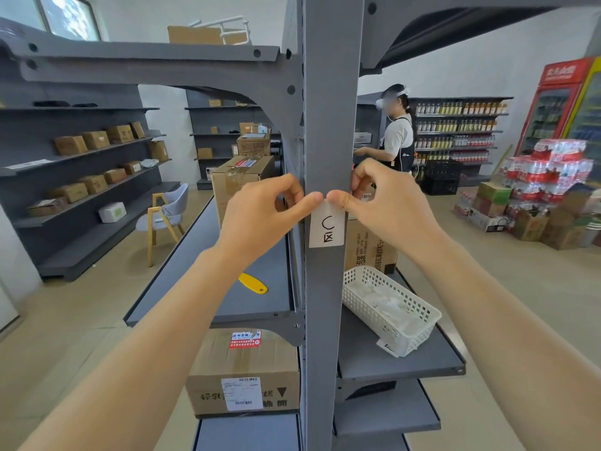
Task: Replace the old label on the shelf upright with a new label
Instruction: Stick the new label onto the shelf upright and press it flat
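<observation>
Label (327, 226) hangs lengthwise down upright (330, 125), thumbs pressing its top.

One grey upright (328, 125). One white label (327, 227) on it. Two hands: left hand (260, 216), right hand (387, 203). One white basket (419, 323). One yellow scraper (253, 283). One chair (166, 214). One other person (395, 131). Two drinks fridges (553, 105).

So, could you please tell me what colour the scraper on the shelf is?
Yellow; the scraper shows best in the head view.
</observation>
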Demonstrator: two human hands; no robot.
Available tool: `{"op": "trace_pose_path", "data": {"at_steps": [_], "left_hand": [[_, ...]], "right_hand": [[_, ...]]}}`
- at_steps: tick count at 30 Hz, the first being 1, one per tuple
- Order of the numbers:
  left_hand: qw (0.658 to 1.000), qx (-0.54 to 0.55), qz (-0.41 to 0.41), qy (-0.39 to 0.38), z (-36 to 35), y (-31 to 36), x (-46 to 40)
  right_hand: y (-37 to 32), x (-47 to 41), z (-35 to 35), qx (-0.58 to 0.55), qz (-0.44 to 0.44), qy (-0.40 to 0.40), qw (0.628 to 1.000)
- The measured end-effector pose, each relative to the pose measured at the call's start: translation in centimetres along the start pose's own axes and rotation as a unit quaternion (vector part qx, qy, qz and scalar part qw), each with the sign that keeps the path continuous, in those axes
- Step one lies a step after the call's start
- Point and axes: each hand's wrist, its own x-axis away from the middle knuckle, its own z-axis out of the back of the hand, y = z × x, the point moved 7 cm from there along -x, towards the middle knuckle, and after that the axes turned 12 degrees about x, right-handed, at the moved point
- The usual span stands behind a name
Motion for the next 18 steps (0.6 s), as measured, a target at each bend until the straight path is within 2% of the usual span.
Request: {"op": "trace_pose_path", "data": {"at_steps": [3, 7, 15, 18], "left_hand": [[0.999, 0.019, -0.008, -0.033, 0.1, -0.3, 0.2], [0.997, -0.021, -0.061, -0.05, -0.7, -0.2, 1.9], [0.999, 0.041, -0.016, -0.02, -2.6, -2.6, 5.0], [0.994, 0.098, 0.039, -0.002, -3.1, -3.6, 5.8]], "right_hand": [[0.7, 0.1, -0.2, -0.017, 0.002, -0.004, 1.0], [1.0, 1.4, -1.2, -0.012, 0.01, -0.002, 1.0], [2.6, 3.3, -3.8, 0.004, 0.011, -0.052, 0.999], [2.5, 3.5, -4.0, 0.012, 0.018, -0.057, 0.998]]}}
